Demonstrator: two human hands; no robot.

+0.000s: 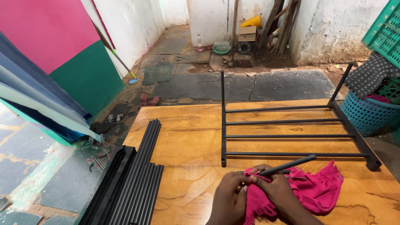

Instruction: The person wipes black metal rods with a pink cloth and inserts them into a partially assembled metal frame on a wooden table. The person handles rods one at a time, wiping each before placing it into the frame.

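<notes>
Grip: our right hand [278, 189] and left hand [231, 188] pinch the near end of a black rod [287, 164], long axis running up-right over pink cloth [316, 189] on worktop [187, 137].

A glossy orange-brown wooden tabletop [187, 137] fills the foreground. Beyond it lies a grey stone-slab floor [208, 85] with patches of bare dirt, running to rough whitewashed walls [329, 29]. Far to the left stands a pink and green painted panel [66, 46]. Even daylight lights the room.
</notes>
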